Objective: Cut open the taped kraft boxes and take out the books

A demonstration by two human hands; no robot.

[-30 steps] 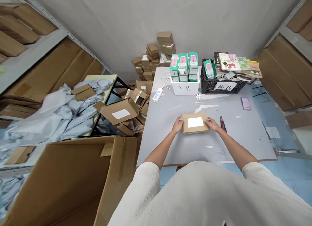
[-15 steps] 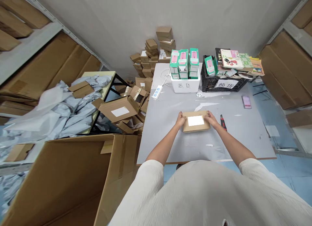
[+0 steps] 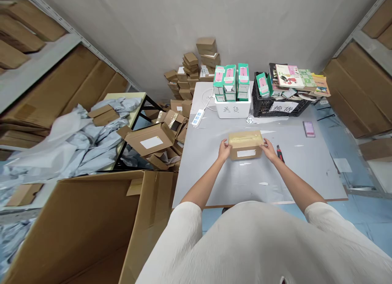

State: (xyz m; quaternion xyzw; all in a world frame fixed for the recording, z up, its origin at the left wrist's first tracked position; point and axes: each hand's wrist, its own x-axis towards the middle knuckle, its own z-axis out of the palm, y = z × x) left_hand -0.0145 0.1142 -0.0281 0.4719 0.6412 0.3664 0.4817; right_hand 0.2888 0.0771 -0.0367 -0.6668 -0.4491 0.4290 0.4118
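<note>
Currently both hands have a small cardboard box point(image 3: 246, 142) in their grip over the gray surface point(image 3: 214, 182): left hand point(image 3: 224, 149) grasping its left end, right hand point(image 3: 268, 149) grasping its right end. Box tilted, glossy tape on the upper face, white label on the side facing the person. Red-and-black cutter point(image 3: 279, 153) lies just beside the right hand. Phone point(image 3: 308, 129) farther right. Behind the box: white bin point(image 3: 234, 109) with green-and-pink boxes point(image 3: 229, 78), black crate point(image 3: 260, 106) with books point(image 3: 289, 76).

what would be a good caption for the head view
Two hands hold a taped cardboard box above a grey table, beside a red-and-black cutter.
</note>
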